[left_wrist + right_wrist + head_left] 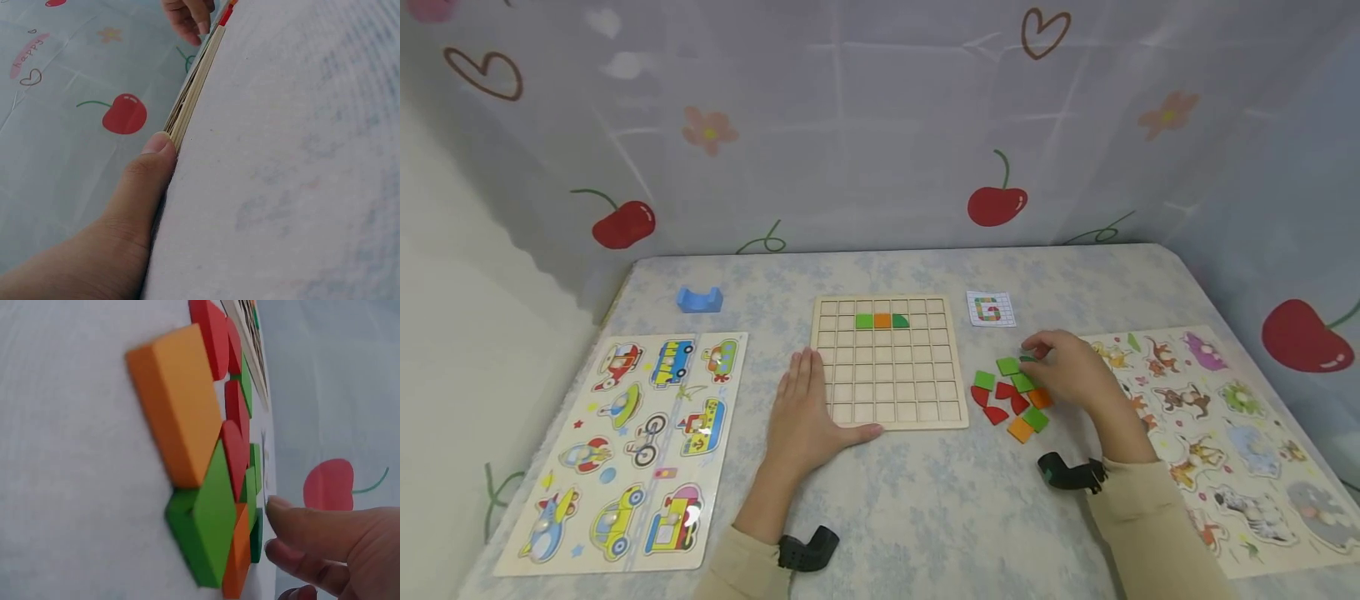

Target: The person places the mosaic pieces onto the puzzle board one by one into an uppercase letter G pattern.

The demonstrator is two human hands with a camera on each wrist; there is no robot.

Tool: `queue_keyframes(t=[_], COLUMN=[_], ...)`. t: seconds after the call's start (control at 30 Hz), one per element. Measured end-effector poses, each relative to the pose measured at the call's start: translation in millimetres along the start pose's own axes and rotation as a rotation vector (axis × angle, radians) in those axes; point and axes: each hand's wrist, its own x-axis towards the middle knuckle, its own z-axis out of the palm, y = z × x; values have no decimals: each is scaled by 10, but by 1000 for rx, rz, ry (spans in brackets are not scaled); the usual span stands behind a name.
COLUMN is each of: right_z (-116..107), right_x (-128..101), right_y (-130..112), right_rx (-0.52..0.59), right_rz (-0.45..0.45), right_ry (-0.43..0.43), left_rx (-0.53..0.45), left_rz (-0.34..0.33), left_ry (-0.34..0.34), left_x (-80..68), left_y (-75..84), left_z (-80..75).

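A wooden grid board (887, 392) lies mid-table, with a green square (864, 321), an orange square (882, 321) and a green quarter-round (900, 321) in its second row. My left hand (811, 408) lies flat at the board's near left corner. Its thumb (150, 162) presses the board's edge (194, 87). My right hand (1032, 350) hovers over a pile of red, green and orange tiles (1011, 398). Its fingertips (278, 512) pinch a dark green tile (256, 534) at the pile's far side. Close up, an orange tile (178, 394) and a green tile (206, 525) overlap red ones.
A small pattern card (991, 309) sits beyond the pile. A blue block (700, 299) lies at the back left. A vehicle puzzle board (632, 442) is on the left, an animal puzzle board (1217, 425) on the right. A printed curtain backs the table.
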Motion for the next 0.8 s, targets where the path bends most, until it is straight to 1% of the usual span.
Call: queue_keyframes(t=[0.1, 0.23, 0.57, 0.63, 0.8], right_z=[3, 16, 19, 20, 20], right_x=[-14, -6, 95, 101, 112], right_y=[40, 64, 110, 113, 99], right_rx=[-11, 3, 19, 18, 18], right_rz=[-3, -19, -67, -61, -15], right_ry=[-7, -7, -11, -11, 0], left_rx=[3, 0, -25, -23, -24], left_rz=[-2, -5, -5, -5, -4], left_ry=[2, 4, 3, 2, 4], left_x=[-2, -4, -18, -19, -11], left_y=[-14, -24, 0, 1, 0], left_z=[2, 2, -3, -1, -1])
